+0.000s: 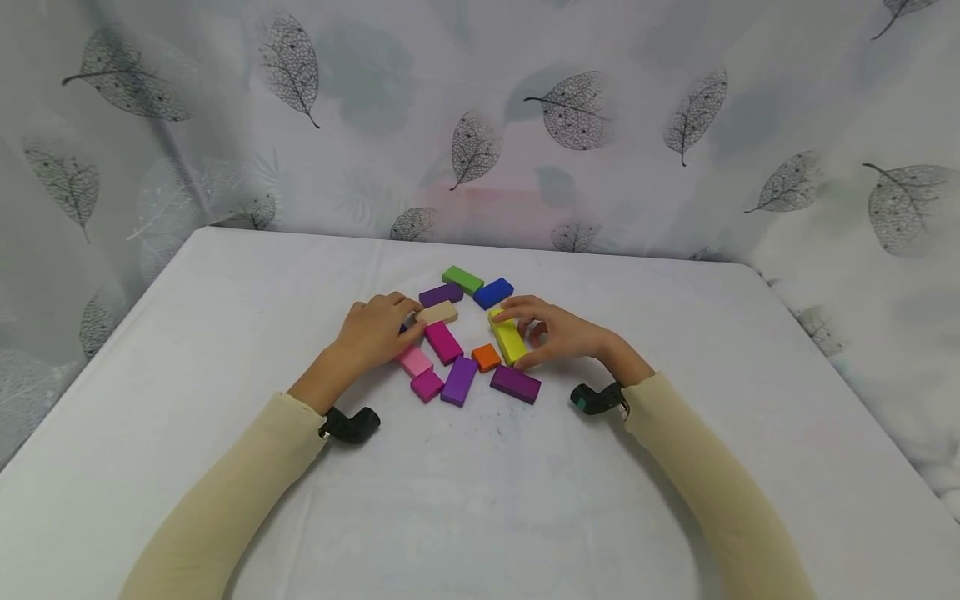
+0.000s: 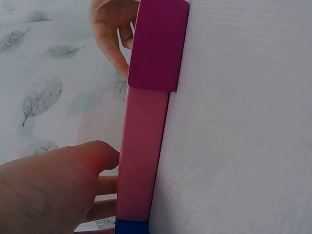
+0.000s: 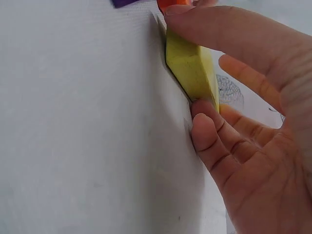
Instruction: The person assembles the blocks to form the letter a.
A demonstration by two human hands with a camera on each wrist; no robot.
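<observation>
Colored wooden blocks lie on the white table in a rough ring with others inside. My left hand (image 1: pixel 375 329) arches over a dark blue block (image 2: pixel 131 227), mostly hidden in the head view, its thumb and fingers about it. Its fingertips reach the tan block (image 1: pixel 438 313), and its thumb is by the pink block (image 1: pixel 415 362). On the right, my right hand (image 1: pixel 558 329) holds the yellow block (image 1: pixel 508 338) lengthwise, thumb at the near end and fingers toward the far end. The orange block (image 1: pixel 486 357) lies just left of the yellow one.
Green (image 1: pixel 462 279), blue (image 1: pixel 493 292) and dark purple (image 1: pixel 441 295) blocks form the far side. Magenta (image 1: pixel 444 342), small magenta (image 1: pixel 427 386), violet (image 1: pixel 459 381) and plum (image 1: pixel 515 384) blocks lie nearer. A leaf-patterned curtain (image 1: pixel 495 167) hangs behind the table (image 1: pixel 480 517).
</observation>
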